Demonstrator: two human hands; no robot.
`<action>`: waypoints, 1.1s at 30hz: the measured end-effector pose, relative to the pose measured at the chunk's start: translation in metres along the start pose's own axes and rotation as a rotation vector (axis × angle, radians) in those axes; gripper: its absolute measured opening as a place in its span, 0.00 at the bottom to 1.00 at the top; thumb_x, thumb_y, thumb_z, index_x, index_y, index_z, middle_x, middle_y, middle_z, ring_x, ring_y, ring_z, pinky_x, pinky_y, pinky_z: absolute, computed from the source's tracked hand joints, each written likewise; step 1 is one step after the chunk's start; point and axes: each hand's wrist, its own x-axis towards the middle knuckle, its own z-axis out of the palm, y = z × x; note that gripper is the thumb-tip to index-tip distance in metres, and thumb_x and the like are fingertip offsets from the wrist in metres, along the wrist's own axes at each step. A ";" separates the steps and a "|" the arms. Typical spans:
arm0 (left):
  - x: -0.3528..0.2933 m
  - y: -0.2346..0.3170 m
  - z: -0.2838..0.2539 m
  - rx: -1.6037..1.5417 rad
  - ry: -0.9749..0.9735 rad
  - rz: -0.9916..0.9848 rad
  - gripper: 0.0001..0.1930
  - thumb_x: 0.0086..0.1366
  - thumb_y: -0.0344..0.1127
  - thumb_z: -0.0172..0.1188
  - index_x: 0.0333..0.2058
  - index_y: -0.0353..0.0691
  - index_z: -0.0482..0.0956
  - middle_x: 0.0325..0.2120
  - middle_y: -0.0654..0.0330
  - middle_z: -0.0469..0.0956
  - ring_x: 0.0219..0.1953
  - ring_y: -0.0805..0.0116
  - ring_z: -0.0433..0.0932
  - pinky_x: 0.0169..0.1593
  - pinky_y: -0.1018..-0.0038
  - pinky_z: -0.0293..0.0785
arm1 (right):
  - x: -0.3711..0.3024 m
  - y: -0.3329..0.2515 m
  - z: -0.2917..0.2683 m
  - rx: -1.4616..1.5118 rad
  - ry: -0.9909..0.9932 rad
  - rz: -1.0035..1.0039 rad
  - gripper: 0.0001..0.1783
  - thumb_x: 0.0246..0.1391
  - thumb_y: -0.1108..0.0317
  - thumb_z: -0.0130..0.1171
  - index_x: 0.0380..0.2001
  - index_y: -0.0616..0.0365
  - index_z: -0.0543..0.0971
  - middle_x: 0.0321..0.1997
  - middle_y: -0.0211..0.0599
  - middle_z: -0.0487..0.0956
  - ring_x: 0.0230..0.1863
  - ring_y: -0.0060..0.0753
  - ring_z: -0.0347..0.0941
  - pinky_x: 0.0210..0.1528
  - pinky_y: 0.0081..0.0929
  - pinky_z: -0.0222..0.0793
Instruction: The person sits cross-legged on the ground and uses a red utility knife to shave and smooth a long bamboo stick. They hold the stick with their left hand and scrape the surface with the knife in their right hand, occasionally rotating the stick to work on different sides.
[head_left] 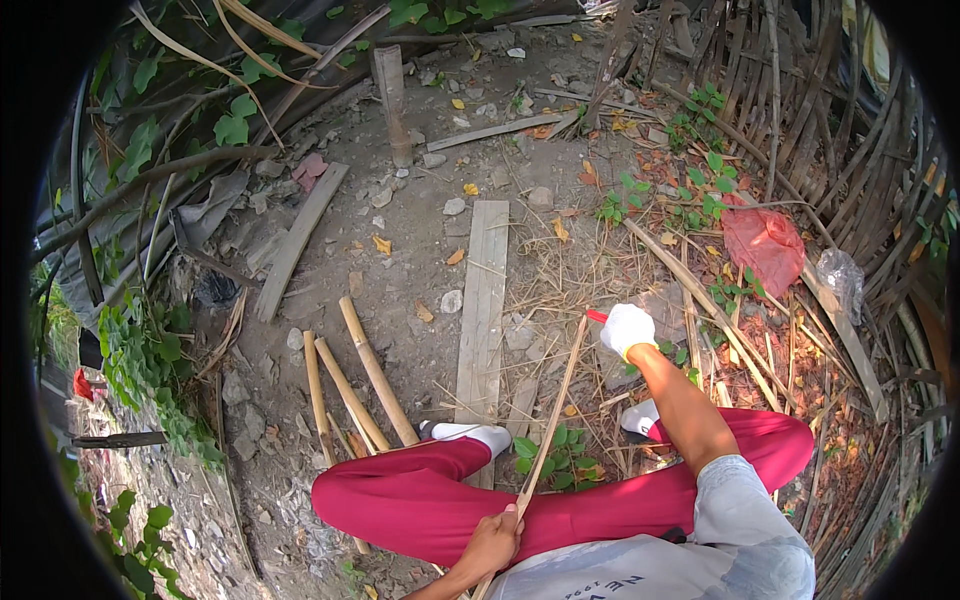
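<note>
Pure white is shown by the glove (628,333) on the right hand (630,330), edged in yellow at the cuff, and bright red by the tool handle (597,316) held there. The long bamboo strip (549,420) at lower centre is coloured pale tan; a yellower tan is borne by the bamboo poles (378,370) at centre left. The trousers (420,505) are dyed plain crimson. The pale grey shirt (610,575) at the lower edge is printed with dark lettering. White is marked with dark grey on the shoes (475,435). The wooden plank (485,300) at centre is weathered grey, the soil (415,260) is toned grey-brown and flecked with yellow and orange fallen leaves (382,244). Translucent coral red is seen in the plastic bag (765,250) at upper right, and green in the vine leaves (232,125) at upper left.
</note>
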 end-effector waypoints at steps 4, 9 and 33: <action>-0.046 -0.015 -0.008 0.144 0.225 -0.180 0.20 0.79 0.48 0.45 0.32 0.43 0.76 0.18 0.69 0.70 0.21 0.76 0.68 0.25 0.69 0.64 | 0.041 0.075 0.022 -0.028 0.027 0.157 0.15 0.55 0.60 0.60 0.37 0.57 0.89 0.40 0.51 0.87 0.44 0.51 0.86 0.46 0.42 0.81; -0.055 0.013 -0.028 -0.250 0.090 -0.060 0.27 0.80 0.59 0.39 0.32 0.42 0.70 0.16 0.70 0.59 0.12 0.79 0.53 0.16 0.77 0.51 | 0.026 0.054 0.023 0.155 -0.054 0.073 0.21 0.50 0.56 0.60 0.38 0.61 0.87 0.42 0.58 0.85 0.47 0.61 0.83 0.50 0.44 0.79; 0.073 0.044 -0.002 0.544 0.432 0.338 0.11 0.60 0.33 0.60 0.34 0.28 0.78 0.29 0.35 0.81 0.38 0.37 0.84 0.43 0.54 0.78 | -0.135 -0.083 -0.010 0.087 -0.262 -0.487 0.16 0.52 0.61 0.58 0.32 0.62 0.87 0.34 0.58 0.85 0.40 0.56 0.85 0.44 0.47 0.80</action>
